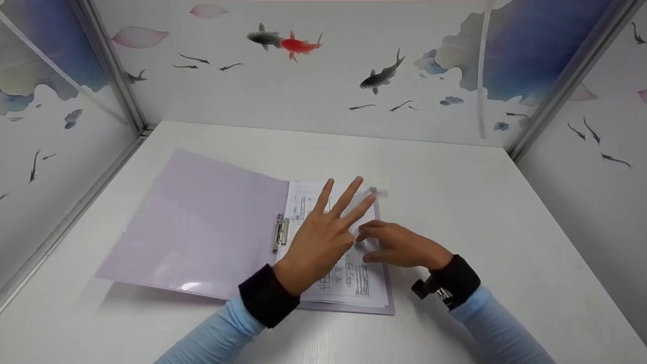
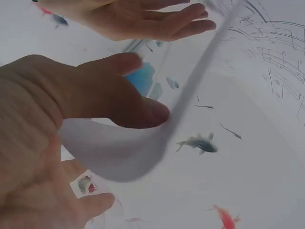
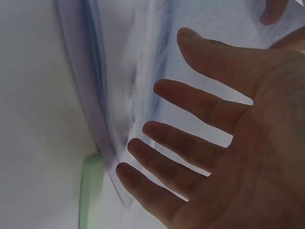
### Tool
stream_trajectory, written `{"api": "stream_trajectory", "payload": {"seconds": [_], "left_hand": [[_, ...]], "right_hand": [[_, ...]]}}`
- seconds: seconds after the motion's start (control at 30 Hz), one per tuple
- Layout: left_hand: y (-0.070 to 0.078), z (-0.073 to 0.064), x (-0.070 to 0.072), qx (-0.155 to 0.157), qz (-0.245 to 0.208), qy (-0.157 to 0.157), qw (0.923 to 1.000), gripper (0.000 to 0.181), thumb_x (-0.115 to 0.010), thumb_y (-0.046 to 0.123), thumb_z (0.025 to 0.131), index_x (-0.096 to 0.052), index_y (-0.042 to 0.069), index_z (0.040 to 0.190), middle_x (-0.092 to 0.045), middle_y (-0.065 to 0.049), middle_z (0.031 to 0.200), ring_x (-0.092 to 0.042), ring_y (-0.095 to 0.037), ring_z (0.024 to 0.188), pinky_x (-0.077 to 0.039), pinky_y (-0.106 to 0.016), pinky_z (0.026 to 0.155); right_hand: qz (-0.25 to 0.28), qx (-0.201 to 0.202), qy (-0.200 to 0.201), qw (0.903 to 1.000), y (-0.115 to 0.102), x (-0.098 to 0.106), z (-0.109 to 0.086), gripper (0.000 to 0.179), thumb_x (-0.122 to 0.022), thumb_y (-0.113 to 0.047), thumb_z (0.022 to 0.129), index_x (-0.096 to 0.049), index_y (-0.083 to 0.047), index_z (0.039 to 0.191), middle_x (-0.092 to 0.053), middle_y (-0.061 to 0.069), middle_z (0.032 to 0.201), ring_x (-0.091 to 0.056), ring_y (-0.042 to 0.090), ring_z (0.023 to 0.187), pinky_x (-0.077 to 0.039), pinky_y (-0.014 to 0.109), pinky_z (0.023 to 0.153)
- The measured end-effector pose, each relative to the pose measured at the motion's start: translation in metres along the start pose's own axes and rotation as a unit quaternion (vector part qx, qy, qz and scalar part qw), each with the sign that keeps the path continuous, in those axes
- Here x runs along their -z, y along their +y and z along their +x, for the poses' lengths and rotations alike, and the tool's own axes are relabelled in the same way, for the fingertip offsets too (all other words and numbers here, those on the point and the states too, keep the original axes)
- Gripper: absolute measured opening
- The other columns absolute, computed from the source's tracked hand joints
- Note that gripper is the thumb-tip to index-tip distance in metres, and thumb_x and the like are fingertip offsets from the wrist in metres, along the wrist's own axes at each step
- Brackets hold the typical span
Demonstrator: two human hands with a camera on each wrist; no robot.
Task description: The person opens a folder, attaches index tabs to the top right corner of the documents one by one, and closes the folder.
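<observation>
A pale purple folder (image 1: pixel 202 222) lies opened out on the white table, its cover to the left. Printed sheets (image 1: pixel 361 280) with line drawings rest on its right side, beside a metal clip (image 1: pixel 280 232) at the spine. Over these sheets is my left hand (image 1: pixel 321 240), its fingers spread. In the left wrist view, a curved sheet of paper (image 2: pixel 126 160) passes by that hand's thumb, the thumb tip right at its edge. Along the right edge of the sheets is my right hand (image 1: pixel 404 246), fingers loosely bent and apart, holding nothing.
A pale green strip (image 3: pixel 90 191) lies by the folder's far right corner. Around the white table (image 1: pixel 480 202) stand panels (image 1: pixel 323 91) printed with fish, with metal posts (image 1: pixel 571 76) at the corners. Both wrists wear black bands (image 1: pixel 269 296).
</observation>
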State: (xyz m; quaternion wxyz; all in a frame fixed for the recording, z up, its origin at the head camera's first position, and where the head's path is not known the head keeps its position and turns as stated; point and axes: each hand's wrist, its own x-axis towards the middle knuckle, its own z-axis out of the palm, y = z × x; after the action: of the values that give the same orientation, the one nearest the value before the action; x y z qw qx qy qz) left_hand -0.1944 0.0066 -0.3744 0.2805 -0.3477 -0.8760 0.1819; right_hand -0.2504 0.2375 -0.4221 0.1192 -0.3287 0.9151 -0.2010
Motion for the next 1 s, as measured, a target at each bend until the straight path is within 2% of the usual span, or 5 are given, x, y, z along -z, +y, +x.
{"api": "stream_trajectory", "payload": {"seconds": [0.17,0.37,0.67,0.83,1.0], "left_hand": [[-0.010,-0.003,0.002,0.046,0.012,-0.124,0.9911,0.014,-0.079,0.031,0.090,-0.083,0.027,0.103,-0.039,-0.003,0.166,-0.011,-0.035,0.162,-0.015,-0.061,0.127],[-0.021,-0.006,0.010,0.168,-0.009,-0.289,0.9424,0.028,-0.069,0.040,0.094,-0.079,0.026,0.116,-0.056,-0.013,0.153,-0.014,-0.045,0.160,-0.012,-0.073,0.122],[-0.020,-0.005,0.003,0.159,-0.121,-0.264,0.9436,0.049,-0.072,0.029,0.095,-0.063,0.026,0.143,-0.056,-0.015,0.152,-0.039,-0.046,0.149,-0.032,-0.068,0.118],[-0.028,-0.008,-0.015,0.180,-0.256,-0.297,0.9022,0.016,-0.074,0.017,0.091,-0.079,0.005,0.100,-0.076,-0.013,0.101,-0.071,-0.032,0.095,-0.060,-0.054,0.086],[-0.039,-0.012,-0.031,0.210,-0.308,-0.308,0.8752,0.022,-0.076,0.018,0.090,-0.071,0.000,0.077,-0.063,-0.008,0.070,-0.052,-0.020,0.062,-0.046,-0.031,0.055]], "right_hand": [[-0.016,-0.034,-0.021,0.9990,0.000,-0.007,0.002,0.036,-0.077,-0.028,0.093,-0.071,-0.019,0.127,-0.054,0.013,0.152,-0.053,0.038,0.138,-0.045,0.057,0.112],[-0.012,-0.034,-0.023,0.9991,-0.001,-0.009,-0.001,0.035,-0.075,-0.029,0.094,-0.069,-0.019,0.127,-0.052,0.012,0.154,-0.050,0.038,0.141,-0.044,0.056,0.114],[-0.016,-0.028,-0.023,0.9992,-0.002,-0.007,0.000,0.034,-0.076,-0.028,0.093,-0.069,-0.019,0.126,-0.053,0.012,0.153,-0.050,0.037,0.142,-0.043,0.055,0.115],[-0.012,-0.034,-0.027,0.9990,-0.001,-0.007,0.000,0.034,-0.076,-0.028,0.094,-0.069,-0.021,0.126,-0.053,0.011,0.153,-0.050,0.037,0.141,-0.044,0.056,0.113],[-0.017,-0.030,-0.023,0.9992,-0.001,-0.007,0.001,0.034,-0.075,-0.028,0.094,-0.069,-0.021,0.127,-0.054,0.010,0.152,-0.051,0.035,0.140,-0.045,0.054,0.113]]}}
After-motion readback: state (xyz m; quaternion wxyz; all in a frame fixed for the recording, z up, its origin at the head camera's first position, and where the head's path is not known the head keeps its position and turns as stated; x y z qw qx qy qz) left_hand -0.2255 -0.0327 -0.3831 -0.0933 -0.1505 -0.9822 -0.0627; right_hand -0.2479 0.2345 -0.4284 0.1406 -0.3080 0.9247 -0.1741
